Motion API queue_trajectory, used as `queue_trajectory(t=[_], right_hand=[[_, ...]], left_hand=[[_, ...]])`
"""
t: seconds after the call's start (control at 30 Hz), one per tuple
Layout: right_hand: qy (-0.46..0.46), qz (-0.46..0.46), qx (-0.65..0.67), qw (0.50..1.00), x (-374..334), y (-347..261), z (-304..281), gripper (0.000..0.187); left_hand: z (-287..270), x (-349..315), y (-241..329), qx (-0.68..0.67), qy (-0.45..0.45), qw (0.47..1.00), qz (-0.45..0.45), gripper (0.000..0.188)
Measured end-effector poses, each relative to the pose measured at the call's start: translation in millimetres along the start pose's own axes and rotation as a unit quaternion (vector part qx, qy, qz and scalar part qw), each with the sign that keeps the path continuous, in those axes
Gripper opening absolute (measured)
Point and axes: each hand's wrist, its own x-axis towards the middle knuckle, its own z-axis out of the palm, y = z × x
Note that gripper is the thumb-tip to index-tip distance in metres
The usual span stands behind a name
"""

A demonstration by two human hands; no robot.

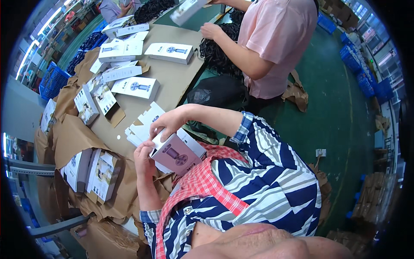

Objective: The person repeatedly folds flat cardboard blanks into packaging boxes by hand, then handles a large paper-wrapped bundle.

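One white carton [176, 156], printed with a picture of a fan, is held at a slant in front of the person's red checked apron [202, 183]. The left hand [144, 156] is closed on the carton's near-left edge, fingers bent around it. The right hand [167, 125] arches over the upper end of the same carton, its fingers curled and close together at the end opening — whether they pinch a flap cannot be told.

Just beyond the hands, white cardboard pieces [144, 123] with notched edges lie on the brown tabletop [174, 38]. Farther up, more printed cartons rest there, one near the far edge [169, 52] and another [136, 87] closer in, beside a loose heap. To the left, crumpled brown paper [79, 134] spreads along the table, with upright cartons [102, 175] tucked into it.

Across the table's right side stands a co-worker in a pink shirt [280, 39] — near that person's hands is a white carton, and below them a mass of black cords [219, 54].
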Motion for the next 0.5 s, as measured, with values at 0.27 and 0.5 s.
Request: queue_trajectory(t=[0.27, 0.5], right_hand=[[0.044, 0.030, -0.144, 0.988, -1.7, -5.2, 5.2, 0.041], [-0.014, 0.103, -0.138, 0.985, 11.9, -32.5, 2.0, 0.053]], left_hand=[[11.4, -22.6, 16.4, 0.434, -0.143, 0.875, 0.162, 0.038], [-7.6, -19.9, -6.8, 0.338, -0.085, 0.912, 0.217, 0.061]])
